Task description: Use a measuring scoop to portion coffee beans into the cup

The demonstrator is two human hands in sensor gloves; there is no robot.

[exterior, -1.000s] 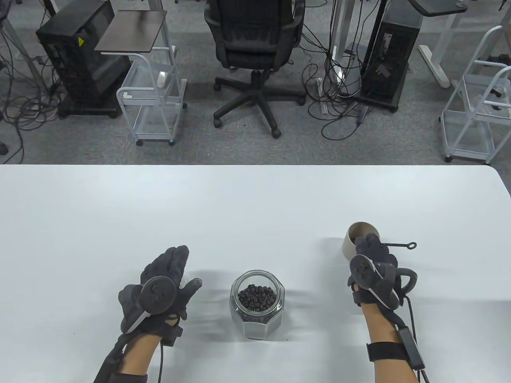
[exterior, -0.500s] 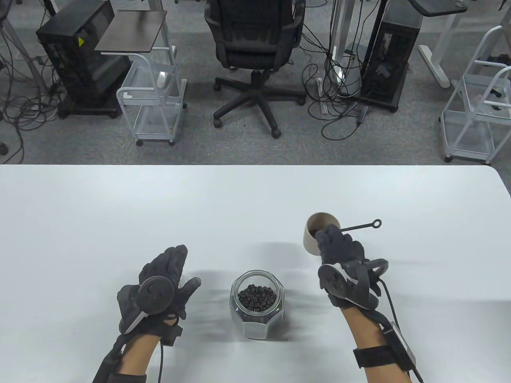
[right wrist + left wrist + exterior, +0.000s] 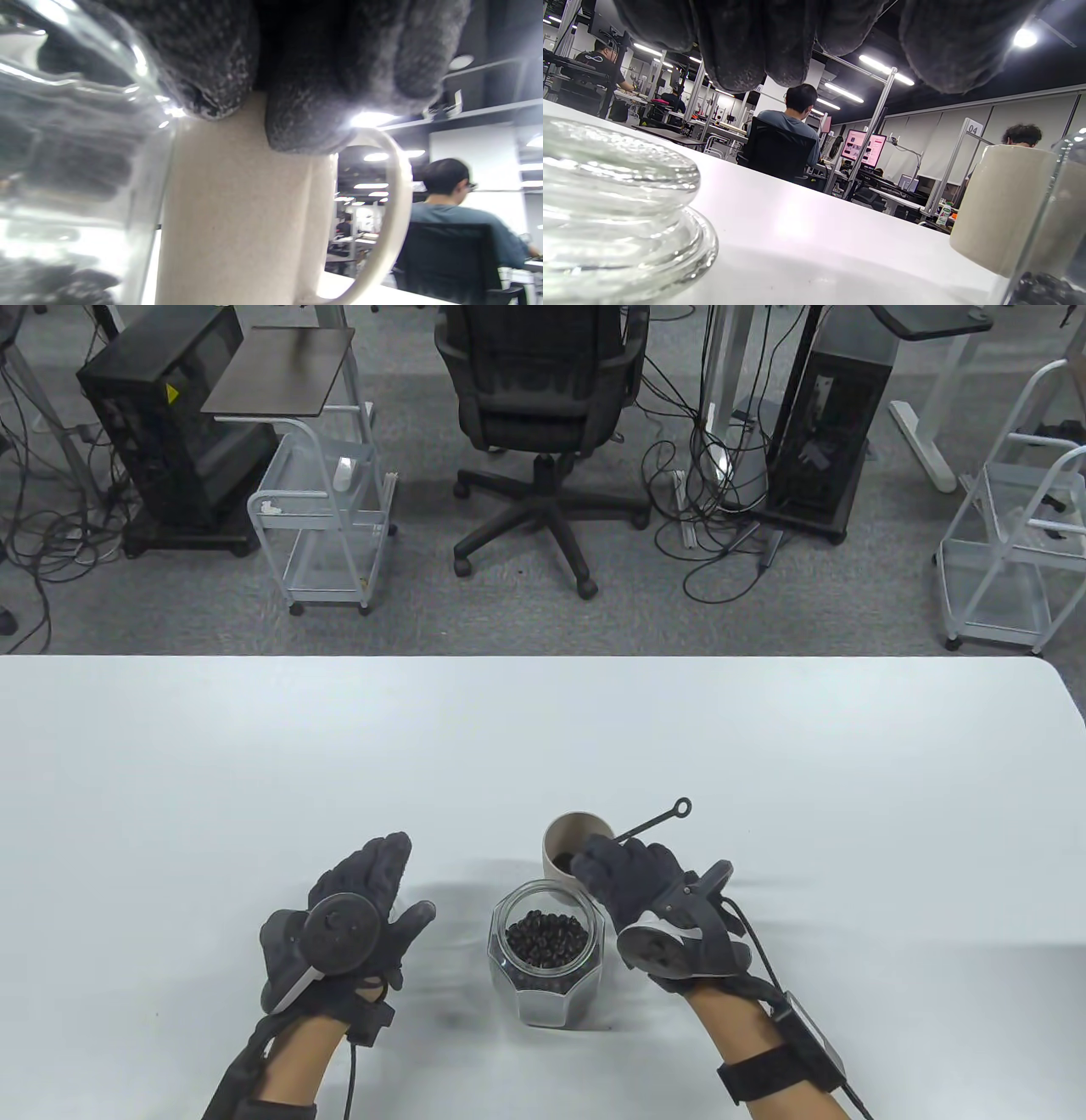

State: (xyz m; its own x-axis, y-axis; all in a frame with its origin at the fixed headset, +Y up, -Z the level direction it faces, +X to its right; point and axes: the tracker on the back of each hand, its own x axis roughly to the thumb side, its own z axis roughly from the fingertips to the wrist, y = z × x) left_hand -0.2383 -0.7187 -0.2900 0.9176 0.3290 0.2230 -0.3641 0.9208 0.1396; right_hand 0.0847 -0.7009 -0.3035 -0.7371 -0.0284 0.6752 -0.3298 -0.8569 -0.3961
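Right hand (image 3: 632,874) grips the cup (image 3: 567,838) with scoop (image 3: 653,821) inside, just behind the bean jar (image 3: 545,959); left hand (image 3: 356,912) relaxed, holding nothing, left of the jar

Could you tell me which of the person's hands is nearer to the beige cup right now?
Right. The right hand grips the cup at its rim, beside the jar. The left hand is open on the jar's far side.

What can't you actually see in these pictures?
- Scoop bowl: table view, hidden by the right hand inside the cup.
- Glass lid: table view, under the left hand.
- Jar: right wrist view, blurred.
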